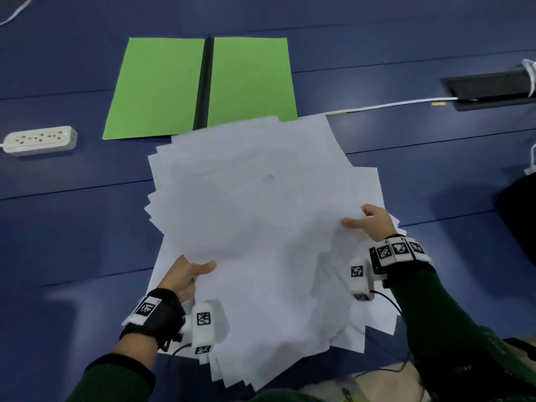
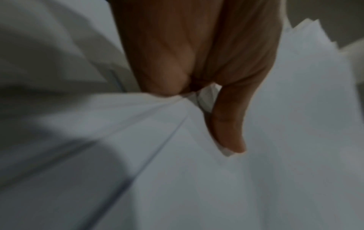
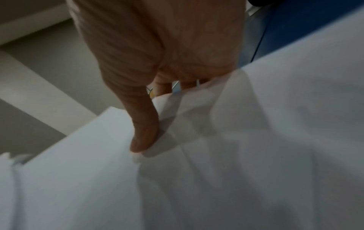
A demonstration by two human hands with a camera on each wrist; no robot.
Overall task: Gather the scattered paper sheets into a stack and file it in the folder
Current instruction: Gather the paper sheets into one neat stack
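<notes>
A loose, fanned pile of white paper sheets (image 1: 255,216) is held up over the blue table, its edges uneven. My left hand (image 1: 188,272) pinches the pile's near left edge, thumb on top and fingers hidden underneath. My right hand (image 1: 368,220) grips the right edge the same way. In the left wrist view the thumb (image 2: 228,124) presses on the sheets (image 2: 197,179). The right wrist view shows the thumb (image 3: 143,127) on top of the paper (image 3: 256,155). The green folder (image 1: 162,88) lies open and flat beyond the pile, black spine in the middle; the sheets cover its near right corner.
A white power strip (image 1: 40,140) lies at the left. At the far right a black cable box (image 1: 490,88) is set in the table, with a white cable (image 1: 391,105) running from it. A dark object (image 1: 519,221) sits at the right edge.
</notes>
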